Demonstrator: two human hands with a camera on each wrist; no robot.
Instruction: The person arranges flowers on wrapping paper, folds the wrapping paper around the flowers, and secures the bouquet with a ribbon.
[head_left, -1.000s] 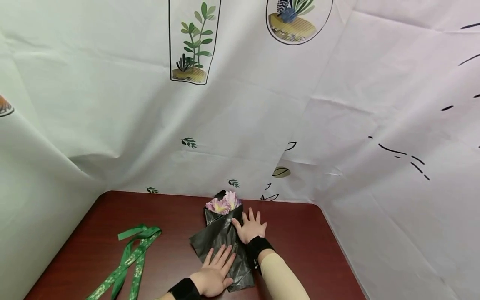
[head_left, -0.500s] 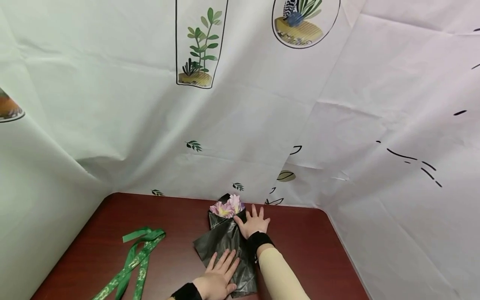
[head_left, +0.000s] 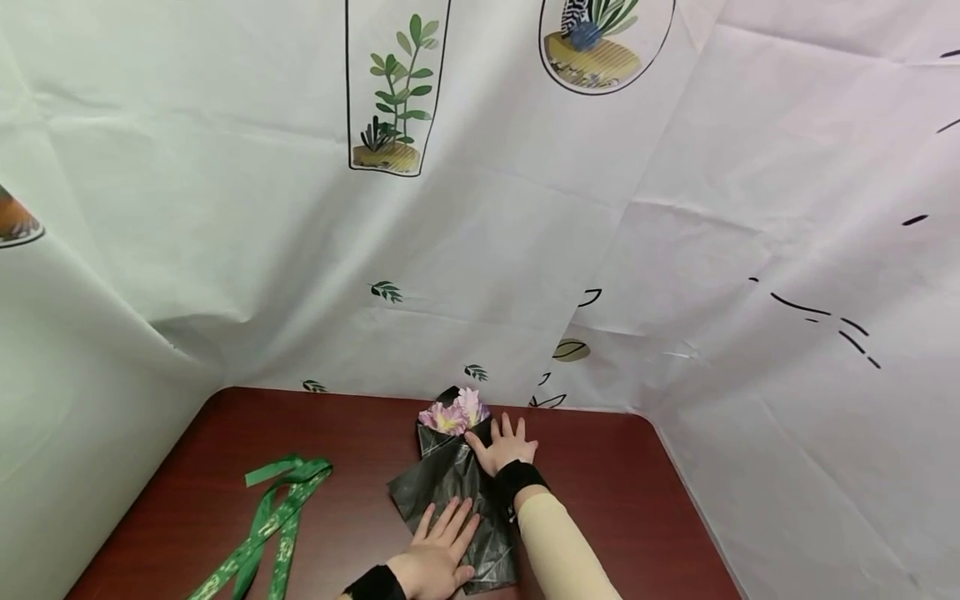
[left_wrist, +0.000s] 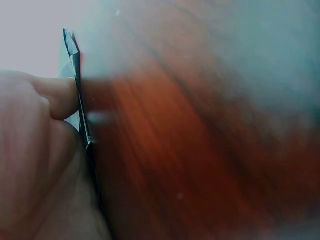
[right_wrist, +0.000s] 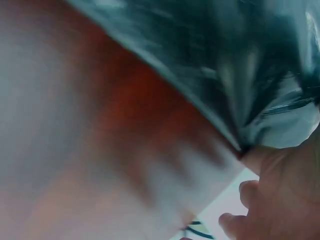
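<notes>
Red-brown tabletop [head_left: 618,500]: green ribbon [head_left: 262,533] laid at L; dk wrapper [head_left: 438,477] at ctr, pressed by L hand [head_left: 435,561] w/ fingers spread flat, R edge touched by R hand [head_left: 505,451], fingers splayed; flowers [head_left: 452,415] enclosed at far end; white cloth [head_left: 487,242] hung bkgd.

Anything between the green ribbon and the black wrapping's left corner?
No, just bare tabletop between the green ribbon and that corner of the black wrapping; shows in the head view.

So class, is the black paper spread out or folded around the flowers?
Folded around: black paper shows behind the flowers and across their front; they peek out at the far end.
</notes>
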